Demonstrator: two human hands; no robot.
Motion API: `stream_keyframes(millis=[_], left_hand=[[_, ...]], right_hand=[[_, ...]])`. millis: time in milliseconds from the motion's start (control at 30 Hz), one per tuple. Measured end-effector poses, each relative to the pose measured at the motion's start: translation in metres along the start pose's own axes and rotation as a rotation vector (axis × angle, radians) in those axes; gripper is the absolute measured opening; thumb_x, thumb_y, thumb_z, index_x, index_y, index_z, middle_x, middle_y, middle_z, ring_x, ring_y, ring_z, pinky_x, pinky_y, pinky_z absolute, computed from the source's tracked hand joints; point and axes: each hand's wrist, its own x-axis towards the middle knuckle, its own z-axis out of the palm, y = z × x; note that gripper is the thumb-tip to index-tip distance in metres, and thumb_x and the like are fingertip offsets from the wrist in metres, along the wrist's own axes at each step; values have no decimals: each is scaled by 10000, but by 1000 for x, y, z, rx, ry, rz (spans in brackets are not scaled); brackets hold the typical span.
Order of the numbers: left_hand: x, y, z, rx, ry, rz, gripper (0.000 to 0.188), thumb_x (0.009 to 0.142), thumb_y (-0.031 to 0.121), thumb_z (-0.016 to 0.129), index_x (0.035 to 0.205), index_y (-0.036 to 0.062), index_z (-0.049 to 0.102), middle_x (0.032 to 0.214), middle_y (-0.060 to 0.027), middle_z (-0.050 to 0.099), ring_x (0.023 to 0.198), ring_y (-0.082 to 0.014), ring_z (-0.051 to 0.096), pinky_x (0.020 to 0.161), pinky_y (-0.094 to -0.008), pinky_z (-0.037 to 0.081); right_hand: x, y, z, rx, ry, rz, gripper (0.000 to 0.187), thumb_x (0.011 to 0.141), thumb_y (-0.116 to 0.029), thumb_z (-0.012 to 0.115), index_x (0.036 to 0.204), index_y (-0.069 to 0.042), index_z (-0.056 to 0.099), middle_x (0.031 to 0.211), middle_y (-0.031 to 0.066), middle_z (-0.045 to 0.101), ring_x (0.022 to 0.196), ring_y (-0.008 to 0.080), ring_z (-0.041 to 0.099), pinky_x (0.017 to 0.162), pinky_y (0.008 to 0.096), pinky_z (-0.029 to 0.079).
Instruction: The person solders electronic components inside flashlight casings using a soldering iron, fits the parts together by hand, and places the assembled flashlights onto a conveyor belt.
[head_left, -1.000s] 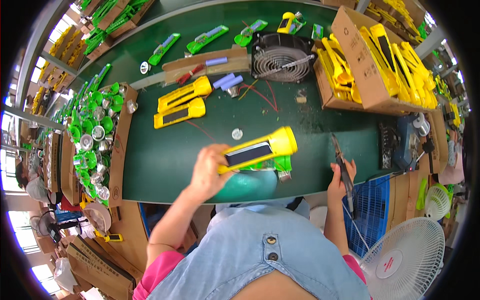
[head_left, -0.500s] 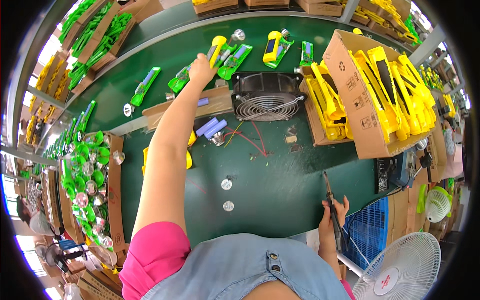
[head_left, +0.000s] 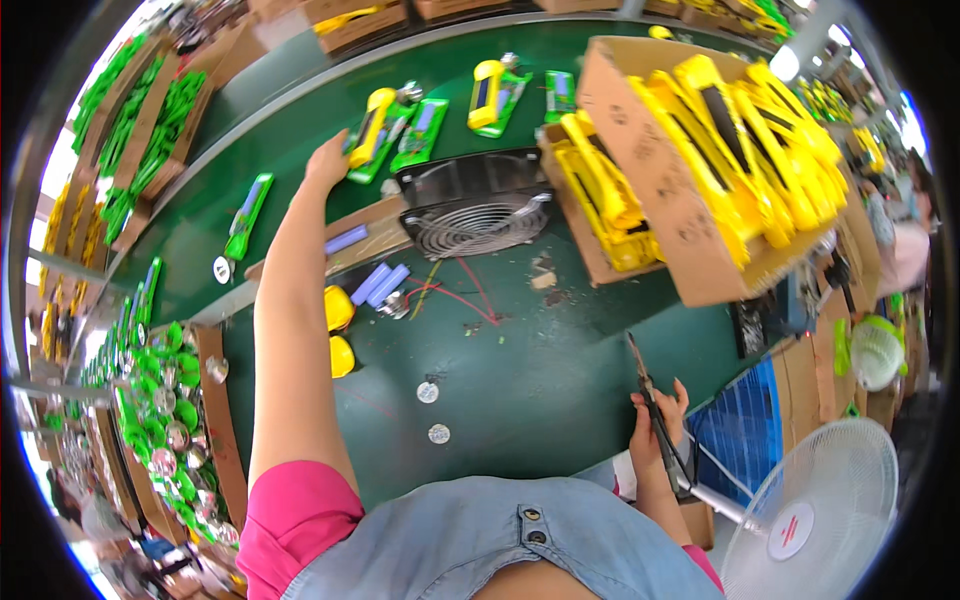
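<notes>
Upper left, the left hand [head_left: 325,163] is beside a yellow flashlight [head_left: 374,122]; its finger spread I cannot tell. Lower right, the right hand [head_left: 647,438] grips a soldering iron [head_left: 651,399]. A black fan [head_left: 475,222] stands between, beside a cardboard box [head_left: 640,170].

Assembly workshop: soldering iron [head_left: 647,388] at green desk [head_left: 550,370], carton [head_left: 645,175] crammed with yellow casings [head_left: 770,150], heaps of green parts [head_left: 180,85].

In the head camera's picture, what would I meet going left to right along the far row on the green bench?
First green shell → the person's left hand → first yellow-on-green piece → second green shell → second yellow-on-green piece → third green shell.
</notes>
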Motion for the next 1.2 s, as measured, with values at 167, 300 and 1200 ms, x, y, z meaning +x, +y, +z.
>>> stream_keyframes(millis=[167, 300, 1200], left_hand=[[-28, 22, -50, 39, 239, -178, 828, 647, 76, 651, 1339, 264, 238, 1069, -166, 519, 1031, -359, 510, 834, -455, 446], [-80, 18, -146, 57, 421, 65, 757, 585, 180, 765, 1225, 197, 361, 980, -171, 536, 853, -348, 578, 706, -428, 481], [-475, 173, -86, -153, 930, 134, 410, 569, 122, 777, 929, 97, 582, 1087, -123, 508, 917, -299, 500, 808, -381, 385]], right_hand=[[-13, 14, -8, 122, 208, 66, 224, 833, 13, 497, 1053, -18, 468, 839, 138, 620, 670, 163, 600, 793, 388, 445], [13, 32, -56, -4, 501, -267, 291, 873, -9, 465, 1144, -6, 359, 790, 178, 596, 597, 174, 583, 564, 273, 496], [313, 56, -139, -250, -250, 12, 447, 757, -157, 589, 1154, 26, 494, 1117, 223, 537, 1015, 341, 517, 861, 348, 402]])
